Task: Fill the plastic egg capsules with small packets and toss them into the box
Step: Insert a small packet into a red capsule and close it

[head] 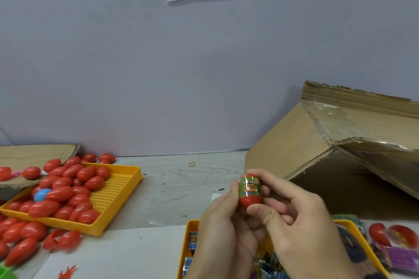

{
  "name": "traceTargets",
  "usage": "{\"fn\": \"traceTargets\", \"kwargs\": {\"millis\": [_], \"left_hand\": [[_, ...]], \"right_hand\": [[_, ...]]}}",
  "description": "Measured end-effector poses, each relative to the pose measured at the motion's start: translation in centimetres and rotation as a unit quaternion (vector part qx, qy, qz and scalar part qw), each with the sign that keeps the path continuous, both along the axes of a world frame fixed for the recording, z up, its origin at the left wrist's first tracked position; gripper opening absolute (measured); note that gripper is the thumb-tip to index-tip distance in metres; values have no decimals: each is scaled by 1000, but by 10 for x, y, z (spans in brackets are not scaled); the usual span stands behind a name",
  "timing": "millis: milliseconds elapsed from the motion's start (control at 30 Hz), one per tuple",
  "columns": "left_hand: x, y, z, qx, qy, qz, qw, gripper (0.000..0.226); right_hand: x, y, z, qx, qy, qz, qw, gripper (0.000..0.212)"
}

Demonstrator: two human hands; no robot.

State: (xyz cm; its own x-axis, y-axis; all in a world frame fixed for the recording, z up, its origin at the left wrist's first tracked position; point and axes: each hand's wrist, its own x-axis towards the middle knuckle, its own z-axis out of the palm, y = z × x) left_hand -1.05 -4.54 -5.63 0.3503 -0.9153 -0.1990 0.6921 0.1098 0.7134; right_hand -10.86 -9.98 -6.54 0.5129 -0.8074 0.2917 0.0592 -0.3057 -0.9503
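Hands, left (223,222) and right (294,217), are both pinching a red egg (250,191), likely pressing it closed before tossing it into the box (328,154).

Left hand (223,231) and right hand (301,224) meet, each grip curled, fingertips pinching.

I held a red egg capsule (250,190) with a green label between my left hand (223,229) and my right hand (301,217), above the tabletop (181,186). The cardboard box (328,142) lay open just behind my hands. At the left, a yellow tray (118,192) carried many red capsules and one blue capsule (42,195).
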Motion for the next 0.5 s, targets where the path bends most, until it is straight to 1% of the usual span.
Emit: {"fn": "traceTargets", "kwargs": {"millis": [100, 233, 300, 367, 500], "left_hand": [[-1, 2, 4, -27, 56, -31, 998, 46], [0, 3, 4, -27, 57, -42, 997, 44], [2, 3, 2, -17, 35, -43, 998, 48], [5, 2, -2, -5, 4, -33, 999, 48], [6, 0, -6, 6, -89, 21, 996, 31]], "right_hand": [[0, 1, 1, 1, -3, 8, 1000, 62], [-1, 1, 1, -5, 3, 8, 1000, 62], [-1, 0, -1, -13, 14, -2, 1000, 57], [-1, -3, -2, -1, 17, -5, 1000, 51], [2, -5, -5, 63, 12, 16, 998, 48]]}}
